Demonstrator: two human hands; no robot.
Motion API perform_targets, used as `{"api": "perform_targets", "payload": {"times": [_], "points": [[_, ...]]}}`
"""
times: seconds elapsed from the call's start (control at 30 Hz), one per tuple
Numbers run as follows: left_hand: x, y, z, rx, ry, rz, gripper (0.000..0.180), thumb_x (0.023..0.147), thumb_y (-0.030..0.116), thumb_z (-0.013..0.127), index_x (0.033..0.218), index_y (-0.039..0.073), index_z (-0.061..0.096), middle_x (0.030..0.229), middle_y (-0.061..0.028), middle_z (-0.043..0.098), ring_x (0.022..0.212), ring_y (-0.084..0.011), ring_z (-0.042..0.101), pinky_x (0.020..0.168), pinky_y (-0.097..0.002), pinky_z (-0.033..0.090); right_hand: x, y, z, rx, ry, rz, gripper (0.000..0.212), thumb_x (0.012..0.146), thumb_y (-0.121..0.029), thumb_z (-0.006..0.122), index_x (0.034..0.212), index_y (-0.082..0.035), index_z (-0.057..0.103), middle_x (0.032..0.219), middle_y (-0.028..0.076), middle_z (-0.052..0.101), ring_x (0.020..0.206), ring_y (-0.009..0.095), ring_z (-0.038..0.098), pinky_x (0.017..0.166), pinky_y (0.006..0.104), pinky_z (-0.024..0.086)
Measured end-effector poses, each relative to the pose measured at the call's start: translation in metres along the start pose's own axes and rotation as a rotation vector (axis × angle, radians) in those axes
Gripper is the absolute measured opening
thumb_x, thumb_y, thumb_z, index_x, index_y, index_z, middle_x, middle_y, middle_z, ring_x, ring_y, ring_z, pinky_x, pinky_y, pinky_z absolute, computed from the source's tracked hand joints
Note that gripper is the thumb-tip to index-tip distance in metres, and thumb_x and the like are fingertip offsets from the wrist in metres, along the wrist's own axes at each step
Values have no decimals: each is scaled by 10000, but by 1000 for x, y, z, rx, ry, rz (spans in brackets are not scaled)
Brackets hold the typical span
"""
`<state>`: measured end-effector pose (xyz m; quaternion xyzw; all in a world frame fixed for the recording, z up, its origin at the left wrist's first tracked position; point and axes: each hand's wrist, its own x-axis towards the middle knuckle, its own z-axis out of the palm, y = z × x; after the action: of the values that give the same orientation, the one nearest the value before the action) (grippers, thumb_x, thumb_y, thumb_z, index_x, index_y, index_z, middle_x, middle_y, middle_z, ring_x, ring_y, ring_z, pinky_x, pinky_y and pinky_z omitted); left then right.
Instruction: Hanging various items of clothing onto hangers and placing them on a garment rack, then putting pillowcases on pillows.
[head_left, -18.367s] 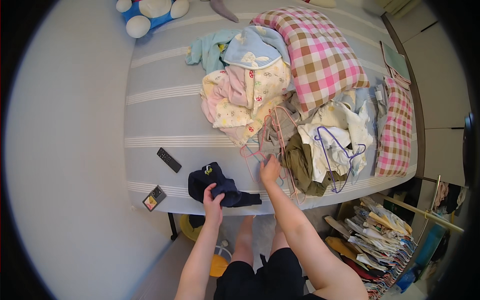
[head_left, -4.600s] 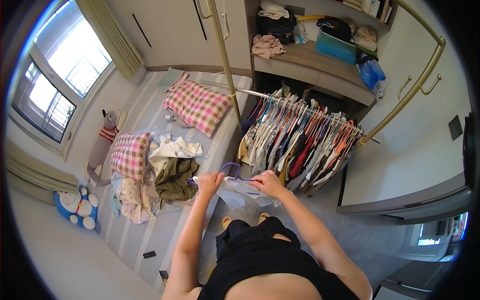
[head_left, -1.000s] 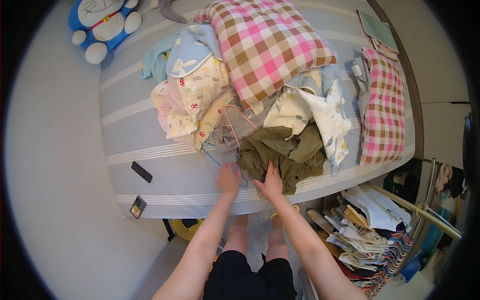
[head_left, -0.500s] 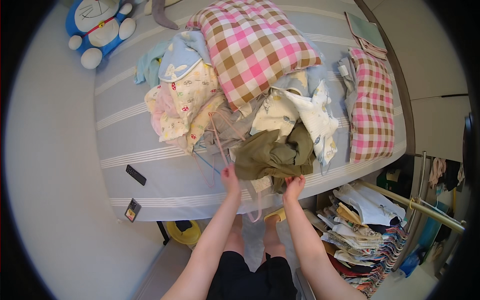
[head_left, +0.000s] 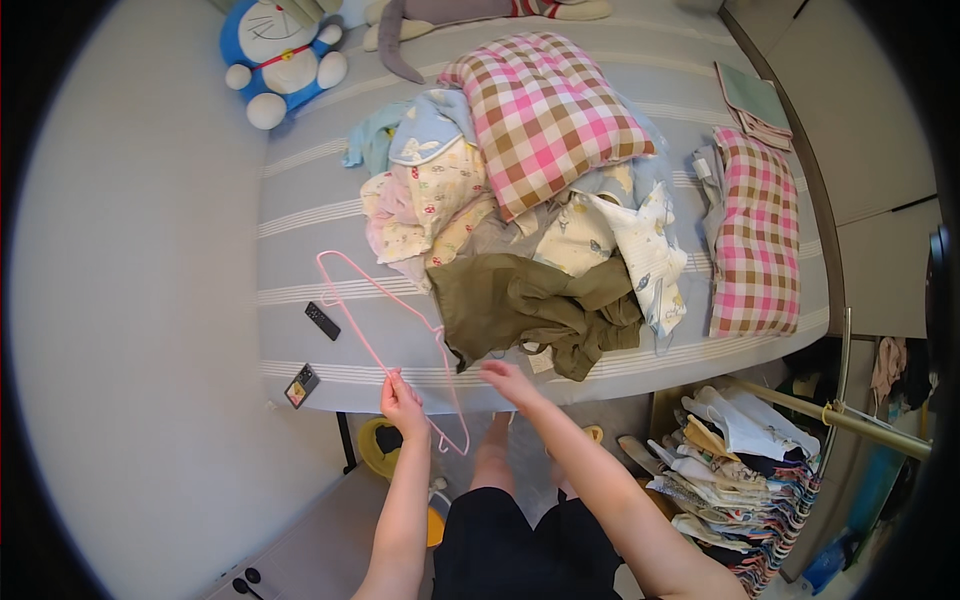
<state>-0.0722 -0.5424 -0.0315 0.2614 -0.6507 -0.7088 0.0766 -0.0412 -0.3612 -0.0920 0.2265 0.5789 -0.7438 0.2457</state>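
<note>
Pink hanger (head_left: 353,320) slants over bed's (head_left: 300,222) near left edge, pinched in left hand's (head_left: 402,403) curled fingers. Right hand (head_left: 508,383), fingers loosely extended, beside crumpled olive garment (head_left: 500,300); contact unclear.

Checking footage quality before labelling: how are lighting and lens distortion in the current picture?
Head view: soft light, no strong glare on the olive garment; head view: black corners, and the bed bows along its front edge; head view: the pink hanger shows fairly sharp.
</note>
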Motion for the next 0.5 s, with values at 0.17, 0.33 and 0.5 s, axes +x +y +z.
{"api": "perform_targets", "payload": {"times": [0.17,0.33,0.5], "points": [[-29,25,-32,-81,9,-25,244,964,251,459,1019,31,548,551,77,279,435,-10,229,370,-190,174,-12,-32,40,-27,-199,73,515,839,-274,633,1254,-13,474,1190,122,556,1075,222,533,928,317,403],[-45,27,-45,-208,-108,-199,264,955,275,475,1063,42,537,558,71,279,431,-16,223,362,-184,164,-25,-49,50,427,-403,20,425,855,-306,626,1166,-31,533,1022,80,610,896,144,576,777,278,467],[-47,-19,2,-14,-296,-380,289,957,292,462,1041,40,574,591,39,430,483,-42,380,419,-190,318,-51,-46,0,667,-3,-68,289,914,-330,538,1019,-67,595,561,-67,367,446,34,301,415,193,252]]}}
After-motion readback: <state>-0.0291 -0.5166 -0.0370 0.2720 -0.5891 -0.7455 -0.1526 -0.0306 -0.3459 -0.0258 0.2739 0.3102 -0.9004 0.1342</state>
